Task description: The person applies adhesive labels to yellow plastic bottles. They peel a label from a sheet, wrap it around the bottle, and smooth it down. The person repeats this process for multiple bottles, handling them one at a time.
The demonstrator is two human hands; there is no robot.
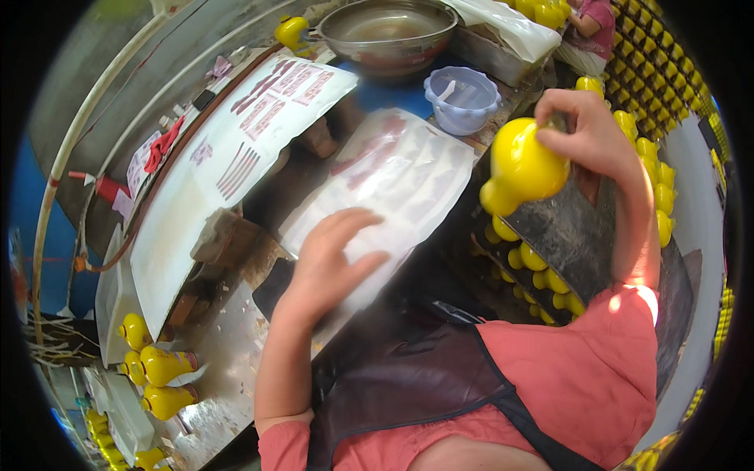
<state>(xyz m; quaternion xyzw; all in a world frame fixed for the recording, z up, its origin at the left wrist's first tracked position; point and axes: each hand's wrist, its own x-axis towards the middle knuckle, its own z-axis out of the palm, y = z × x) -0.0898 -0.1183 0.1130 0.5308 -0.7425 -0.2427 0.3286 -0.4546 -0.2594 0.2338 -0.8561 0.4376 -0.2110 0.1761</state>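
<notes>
My right hand (587, 133) is raised at the right and grips a glossy yellow gourd-shaped bottle (528, 165) by one end. The bottle is tilted, with its smaller bulb pointing down and to the left. My left hand (334, 255) hovers over or rests on a white sheet (432, 177) with faint reddish prints; I cannot tell if it touches. Its fingers are apart and nothing shows in them. To the left of the sheet, a slanted pale board (184, 224) carries rows of dark red printed strips and small patterned pieces.
A wide metal basin (389, 49) and a lavender bowl (463, 118) with a white tool inside stand at the back. Several yellow bottles with patterned bands (169, 366) are at the lower left. More yellow bottles fill racks (656, 67) at the right. Another person (591, 35) sits at the upper right.
</notes>
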